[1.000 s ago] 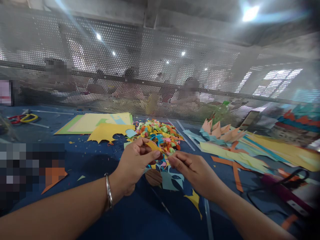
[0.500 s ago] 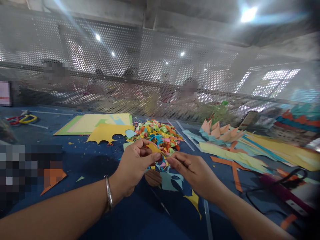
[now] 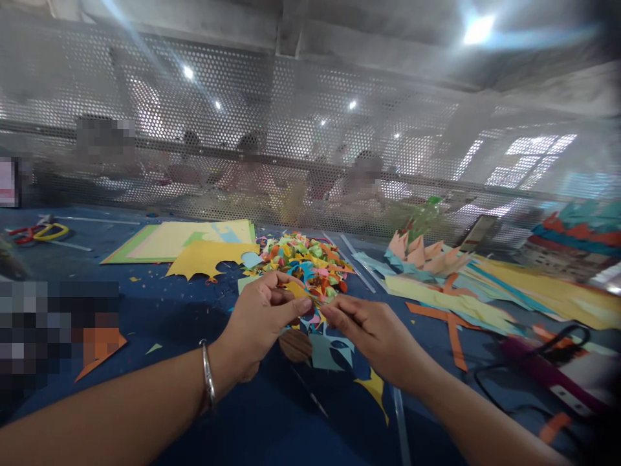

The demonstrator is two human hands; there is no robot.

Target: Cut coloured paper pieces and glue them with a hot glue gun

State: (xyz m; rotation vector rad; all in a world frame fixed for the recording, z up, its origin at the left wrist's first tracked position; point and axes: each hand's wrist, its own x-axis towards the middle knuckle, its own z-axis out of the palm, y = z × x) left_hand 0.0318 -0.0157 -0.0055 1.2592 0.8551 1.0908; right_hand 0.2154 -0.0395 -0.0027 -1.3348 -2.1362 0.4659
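My left hand point(image 3: 264, 317), with a silver bangle at its wrist, pinches a small yellow paper piece point(image 3: 294, 290) between thumb and fingers. My right hand point(image 3: 366, 327) is closed in a pinch at the piece's right edge; a thin sliver shows at its fingertips, too small to name. Just beyond both hands lies a heap of small coloured paper pieces point(image 3: 305, 255). Below them on the blue table are a round wood-grain disc point(image 3: 295, 345), a pale blue paper with cut-out holes point(image 3: 327, 353) and a yellow paper scrap point(image 3: 374, 387).
Coloured sheets point(image 3: 145, 239) and a cut yellow sheet point(image 3: 201, 259) lie at the left, with scissors point(image 3: 48, 230) farther off. At the right are folded peach paper points point(image 3: 422, 252), paper strips point(image 3: 446, 298) and a purple power strip point(image 3: 543, 369). A perforated screen point(image 3: 301, 136) stands behind; people show through it.
Both hands hold nearly the same pose around the yellow paper piece. The whole view has shifted very slightly; nothing on the table has visibly moved.
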